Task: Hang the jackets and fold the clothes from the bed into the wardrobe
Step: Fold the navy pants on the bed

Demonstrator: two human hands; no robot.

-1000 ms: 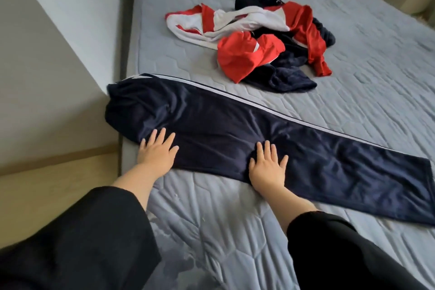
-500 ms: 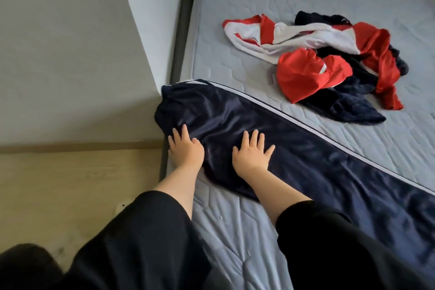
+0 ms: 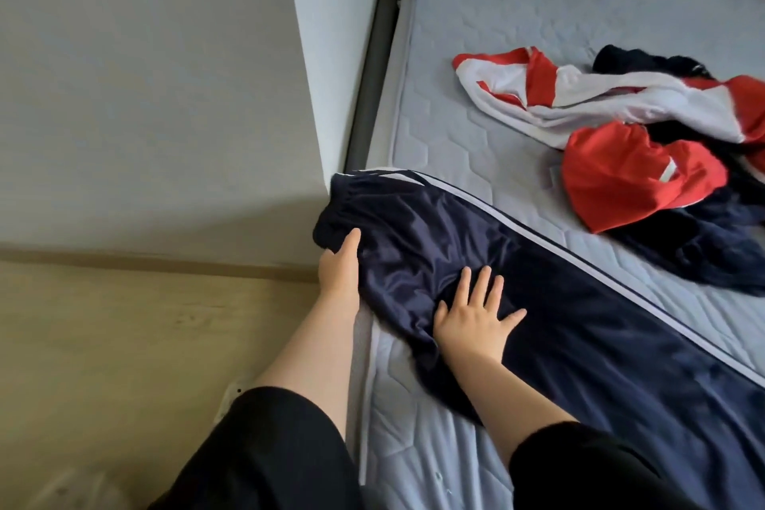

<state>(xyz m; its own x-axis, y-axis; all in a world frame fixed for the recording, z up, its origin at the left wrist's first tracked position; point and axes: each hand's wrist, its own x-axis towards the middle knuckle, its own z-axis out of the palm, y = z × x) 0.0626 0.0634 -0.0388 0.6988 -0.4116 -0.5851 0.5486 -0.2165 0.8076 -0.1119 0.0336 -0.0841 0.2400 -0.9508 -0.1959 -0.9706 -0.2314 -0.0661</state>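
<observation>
I find the navy track trousers [image 3: 538, 282] laid flat across the near part of the mattress [image 3: 476, 66], waistband at about nine o'clock by the bed edge, legs running off toward four o'clock. The fabric looks thin, glossy and limp; I judge it light and slippery, prone to sliding off a fold. The left hand [image 3: 339, 269] takes the waistband corner, thumb on top, its other fingers hidden beneath the cloth. The right hand [image 3: 476, 319] lies flat with fingers spread wide, pinning the seat. Best hold, in my view: both waistband corners. A heap of red, white and navy garments [image 3: 645, 137] lies at two o'clock, well apart.
</observation>
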